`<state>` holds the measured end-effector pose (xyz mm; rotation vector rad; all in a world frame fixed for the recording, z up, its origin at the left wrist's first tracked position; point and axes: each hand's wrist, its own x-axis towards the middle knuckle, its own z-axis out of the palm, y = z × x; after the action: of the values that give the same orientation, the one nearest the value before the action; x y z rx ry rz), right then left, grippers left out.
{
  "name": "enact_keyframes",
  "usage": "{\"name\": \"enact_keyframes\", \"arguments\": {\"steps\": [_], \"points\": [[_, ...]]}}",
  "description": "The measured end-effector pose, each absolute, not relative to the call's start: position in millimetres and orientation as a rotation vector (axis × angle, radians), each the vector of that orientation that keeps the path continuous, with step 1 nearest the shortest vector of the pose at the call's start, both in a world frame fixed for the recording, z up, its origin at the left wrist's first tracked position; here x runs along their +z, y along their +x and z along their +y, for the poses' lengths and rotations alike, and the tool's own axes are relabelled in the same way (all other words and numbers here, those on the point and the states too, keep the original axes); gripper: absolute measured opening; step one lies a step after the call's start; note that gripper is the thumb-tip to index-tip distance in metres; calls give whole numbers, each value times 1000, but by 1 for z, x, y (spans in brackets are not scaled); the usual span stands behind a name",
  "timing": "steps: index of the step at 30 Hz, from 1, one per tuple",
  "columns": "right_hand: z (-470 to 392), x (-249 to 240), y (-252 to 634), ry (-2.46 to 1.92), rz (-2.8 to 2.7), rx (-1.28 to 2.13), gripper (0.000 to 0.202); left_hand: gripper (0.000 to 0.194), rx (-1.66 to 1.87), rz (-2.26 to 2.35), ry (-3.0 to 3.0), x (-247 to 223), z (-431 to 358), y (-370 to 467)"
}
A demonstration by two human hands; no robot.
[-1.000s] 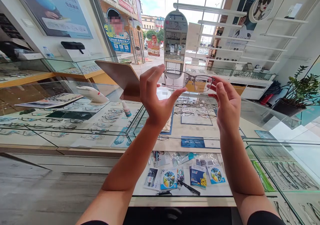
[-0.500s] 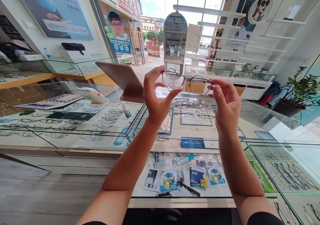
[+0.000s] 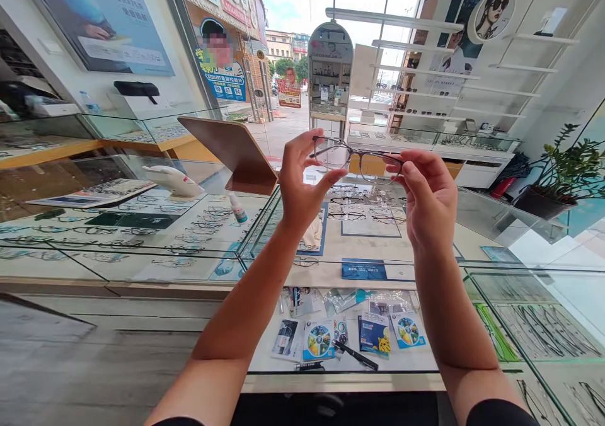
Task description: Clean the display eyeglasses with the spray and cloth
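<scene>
A pair of eyeglasses (image 3: 355,153) with a thin dark frame is held up in the air above the glass counter, tilted down to the right. My left hand (image 3: 302,177) pinches its left end at the upper rim, thumb stretched out beneath the left lens. At the right end, my right hand (image 3: 428,193) grips the frame between thumb and fingers. Below the glasses, several other spectacle frames (image 3: 347,216) lie in rows on the display counter, beside a blue-edged tray (image 3: 371,229).
A brown-backed tilted mirror or board (image 3: 227,149) stands left of my hands. Near it are a small spray bottle (image 3: 237,208) and a white hand-shaped stand (image 3: 174,181). Leaflets (image 3: 319,340) and a black pen (image 3: 355,355) lie nearer me. A potted plant (image 3: 562,177) stands at right.
The eyeglasses have turned so that their left end sits higher and the right end lower. My left hand has shifted slightly right; both hands keep their hold.
</scene>
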<state>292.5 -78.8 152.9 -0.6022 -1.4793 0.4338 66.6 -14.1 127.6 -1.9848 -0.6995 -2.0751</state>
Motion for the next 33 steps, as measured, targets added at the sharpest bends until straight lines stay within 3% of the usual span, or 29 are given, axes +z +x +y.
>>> {"name": "enact_keyframes", "arguments": {"steps": [18, 33], "points": [[-73, 169, 334, -752, -1914, 386, 9, 72, -1802, -636, -2501, 140, -50, 85], [-56, 160, 332, -666, -1862, 1060, 21, 76, -1997, -581, -2818, 136, -45, 79]]}}
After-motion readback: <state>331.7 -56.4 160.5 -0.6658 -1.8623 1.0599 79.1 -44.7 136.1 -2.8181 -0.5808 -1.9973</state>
